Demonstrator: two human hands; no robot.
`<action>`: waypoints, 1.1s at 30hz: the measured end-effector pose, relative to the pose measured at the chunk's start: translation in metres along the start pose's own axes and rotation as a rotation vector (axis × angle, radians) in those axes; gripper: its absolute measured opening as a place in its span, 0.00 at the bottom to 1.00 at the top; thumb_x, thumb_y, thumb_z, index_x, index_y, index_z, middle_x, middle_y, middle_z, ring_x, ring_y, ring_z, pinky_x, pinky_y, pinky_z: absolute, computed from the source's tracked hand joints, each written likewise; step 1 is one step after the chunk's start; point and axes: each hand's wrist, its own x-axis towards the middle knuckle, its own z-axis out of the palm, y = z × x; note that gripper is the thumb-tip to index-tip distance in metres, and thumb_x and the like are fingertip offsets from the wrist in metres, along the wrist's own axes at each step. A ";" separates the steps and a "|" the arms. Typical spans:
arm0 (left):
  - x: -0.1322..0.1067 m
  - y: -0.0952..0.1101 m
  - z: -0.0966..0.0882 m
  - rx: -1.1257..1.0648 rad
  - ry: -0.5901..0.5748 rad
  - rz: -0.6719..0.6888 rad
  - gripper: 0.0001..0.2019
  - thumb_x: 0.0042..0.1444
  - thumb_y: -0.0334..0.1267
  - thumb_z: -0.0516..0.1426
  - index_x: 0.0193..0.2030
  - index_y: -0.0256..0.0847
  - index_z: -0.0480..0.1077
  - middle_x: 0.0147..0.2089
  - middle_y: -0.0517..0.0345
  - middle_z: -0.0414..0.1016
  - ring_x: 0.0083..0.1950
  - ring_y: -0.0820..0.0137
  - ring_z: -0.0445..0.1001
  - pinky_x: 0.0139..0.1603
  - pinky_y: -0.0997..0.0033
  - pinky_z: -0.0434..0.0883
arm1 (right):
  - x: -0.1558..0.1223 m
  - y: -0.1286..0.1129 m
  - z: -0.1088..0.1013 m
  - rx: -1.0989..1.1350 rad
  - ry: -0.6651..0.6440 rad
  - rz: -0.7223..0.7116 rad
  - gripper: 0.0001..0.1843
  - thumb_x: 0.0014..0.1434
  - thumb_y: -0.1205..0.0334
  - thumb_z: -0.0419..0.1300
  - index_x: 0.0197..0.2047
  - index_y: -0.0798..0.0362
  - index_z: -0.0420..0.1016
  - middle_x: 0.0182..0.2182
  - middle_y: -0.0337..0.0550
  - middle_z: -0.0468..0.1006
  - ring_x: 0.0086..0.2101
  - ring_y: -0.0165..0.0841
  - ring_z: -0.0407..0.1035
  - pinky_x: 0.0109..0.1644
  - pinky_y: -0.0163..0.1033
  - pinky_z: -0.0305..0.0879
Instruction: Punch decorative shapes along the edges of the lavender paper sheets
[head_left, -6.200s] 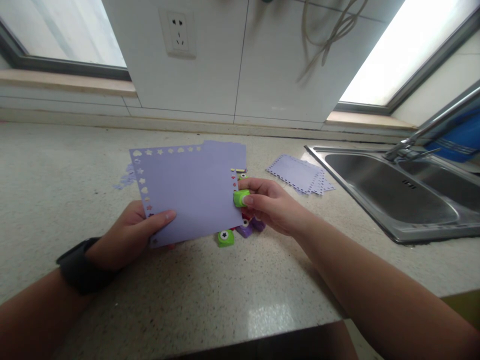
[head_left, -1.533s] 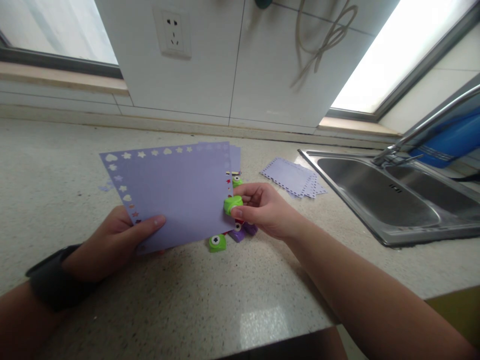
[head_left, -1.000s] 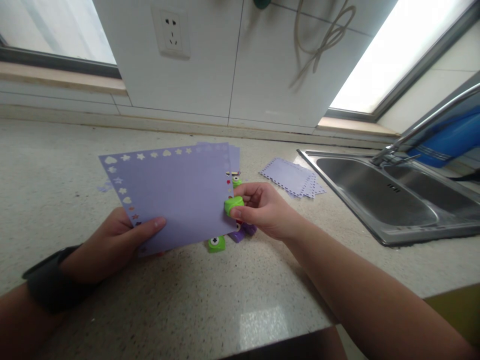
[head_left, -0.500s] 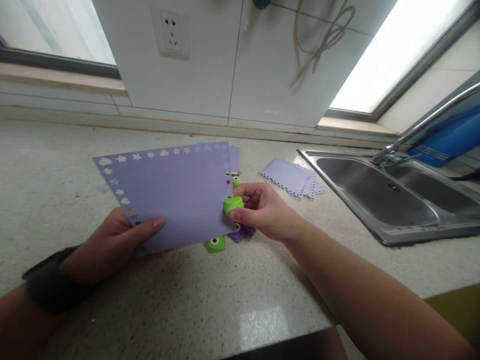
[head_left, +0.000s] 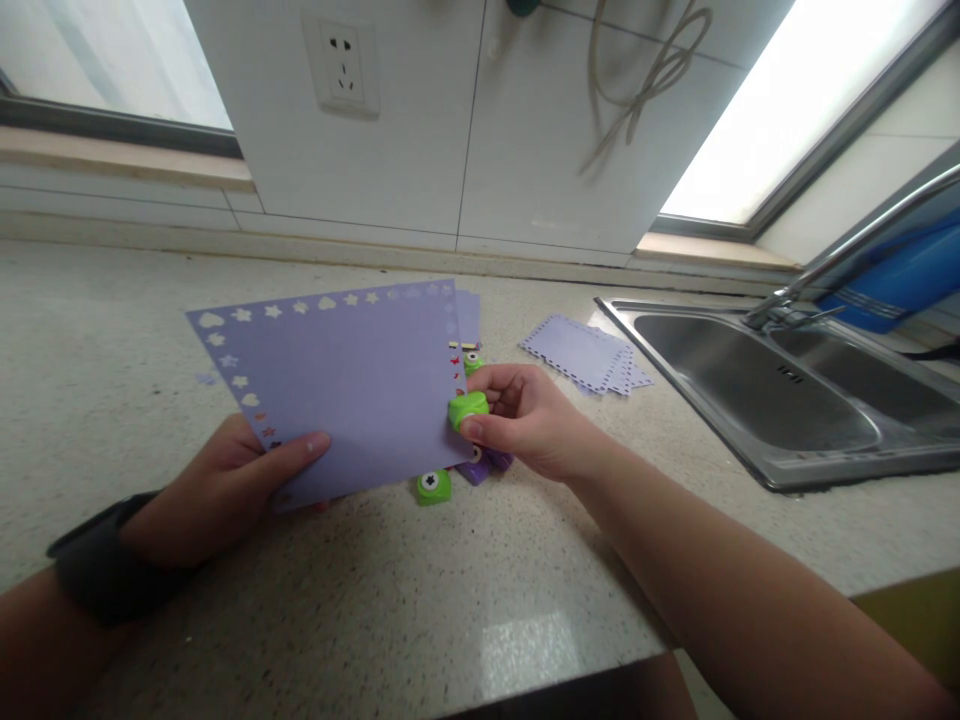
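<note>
A purple sheet of paper [head_left: 360,390] is held up above the counter, with star, heart and other small shapes punched along its top, left and right edges. My left hand [head_left: 247,465] grips its lower left corner, thumb on top. Between the thumb and fingers of my right hand [head_left: 525,420] is a green craft punch [head_left: 469,410], set on the sheet's right edge. Another green craft punch [head_left: 433,487] with a star mark lies below the sheet. Purple punches [head_left: 476,468] and one more green punch [head_left: 472,362] are partly hidden behind the paper and my right hand.
Several purple sheets with punched borders [head_left: 577,350] lie fanned on the speckled counter [head_left: 420,610], left of a steel double sink [head_left: 750,390] with a faucet [head_left: 780,300]. More purple paper [head_left: 469,315] lies behind the held sheet. The tiled wall has a socket [head_left: 343,65].
Hardly anything differs. The held sheet's upper edge has shifted up very slightly; both hands keep their hold on the paper and the green punch.
</note>
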 end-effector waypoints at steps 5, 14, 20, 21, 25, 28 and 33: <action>0.001 -0.001 -0.001 0.061 -0.017 0.015 0.07 0.58 0.44 0.66 0.33 0.45 0.81 0.28 0.61 0.82 0.25 0.69 0.77 0.24 0.73 0.78 | 0.000 0.001 0.000 -0.021 -0.014 -0.008 0.16 0.44 0.68 0.80 0.36 0.56 0.81 0.27 0.37 0.81 0.25 0.24 0.73 0.30 0.28 0.71; 0.000 -0.002 -0.003 0.069 -0.024 0.034 0.08 0.59 0.45 0.65 0.34 0.45 0.82 0.29 0.61 0.83 0.26 0.69 0.77 0.24 0.73 0.78 | 0.001 0.000 0.000 -0.029 -0.017 0.011 0.17 0.45 0.64 0.80 0.36 0.56 0.81 0.27 0.37 0.80 0.25 0.25 0.72 0.30 0.30 0.71; 0.000 -0.001 -0.003 0.079 -0.026 0.026 0.09 0.58 0.45 0.65 0.32 0.43 0.81 0.28 0.60 0.82 0.25 0.69 0.78 0.24 0.73 0.78 | 0.001 0.001 -0.001 -0.004 -0.018 0.005 0.18 0.46 0.63 0.80 0.37 0.56 0.80 0.26 0.36 0.80 0.24 0.24 0.72 0.28 0.29 0.70; 0.000 0.001 -0.001 0.066 -0.022 0.018 0.08 0.58 0.45 0.65 0.34 0.43 0.81 0.29 0.59 0.83 0.25 0.69 0.78 0.24 0.73 0.79 | 0.001 0.001 -0.001 0.000 -0.012 0.008 0.18 0.46 0.62 0.80 0.37 0.56 0.80 0.26 0.36 0.80 0.24 0.24 0.72 0.28 0.29 0.70; -0.002 0.009 0.006 0.029 0.003 -0.007 0.07 0.54 0.42 0.67 0.34 0.43 0.79 0.29 0.61 0.83 0.25 0.69 0.78 0.23 0.72 0.79 | 0.001 0.000 0.000 0.013 0.013 0.012 0.19 0.44 0.62 0.81 0.38 0.56 0.81 0.26 0.36 0.81 0.23 0.24 0.72 0.27 0.29 0.71; -0.002 0.010 0.008 0.004 0.017 -0.008 0.06 0.52 0.41 0.68 0.33 0.44 0.77 0.28 0.62 0.82 0.24 0.69 0.78 0.22 0.72 0.79 | 0.002 -0.002 0.000 0.008 0.040 0.008 0.19 0.43 0.61 0.81 0.37 0.55 0.82 0.25 0.36 0.81 0.22 0.24 0.72 0.27 0.30 0.71; -0.001 0.007 0.006 0.013 0.013 -0.009 0.06 0.54 0.41 0.68 0.33 0.43 0.79 0.27 0.61 0.82 0.24 0.69 0.77 0.23 0.73 0.79 | 0.002 -0.004 0.000 0.001 0.067 0.001 0.19 0.42 0.62 0.82 0.36 0.56 0.83 0.24 0.35 0.80 0.22 0.23 0.70 0.27 0.29 0.70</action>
